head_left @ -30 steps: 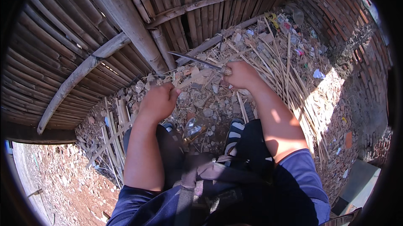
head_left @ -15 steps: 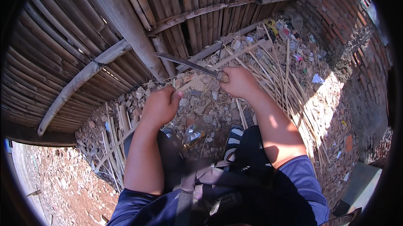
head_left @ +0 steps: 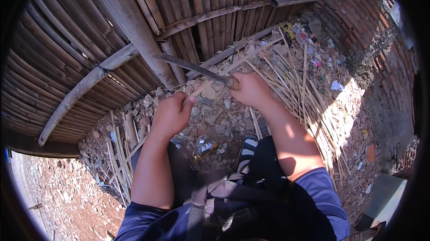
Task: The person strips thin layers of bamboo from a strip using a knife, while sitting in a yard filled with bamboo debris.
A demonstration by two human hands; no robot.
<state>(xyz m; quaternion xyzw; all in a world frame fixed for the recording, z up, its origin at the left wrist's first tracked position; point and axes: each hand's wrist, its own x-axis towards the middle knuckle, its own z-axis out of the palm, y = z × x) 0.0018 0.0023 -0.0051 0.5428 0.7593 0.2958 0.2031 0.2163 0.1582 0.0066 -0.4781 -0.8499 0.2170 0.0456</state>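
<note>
My left hand [head_left: 172,114] is closed round a long, flat bamboo strip [head_left: 237,63], thumb lying along it. The strip slants from beside my left leg, through the fist, up to the far right. My right hand [head_left: 252,89] grips the wooden handle of a machete [head_left: 197,68]. Its dark blade points to the far left and crosses over the strip a little beyond my left fist. Whether the edge touches the strip I cannot tell.
Many split bamboo strips [head_left: 291,86] lie piled to the right, and more bamboo pieces [head_left: 118,151] by my left leg. A bamboo wall [head_left: 215,12] stands ahead, a brick wall [head_left: 358,21] at right. Rubble, litter and a clear plastic wrapper [head_left: 205,146] cover the ground.
My right hand and the machete have shifted slightly left and nearer my left hand along the strip. The left hand keeps its grip almost in place.
</note>
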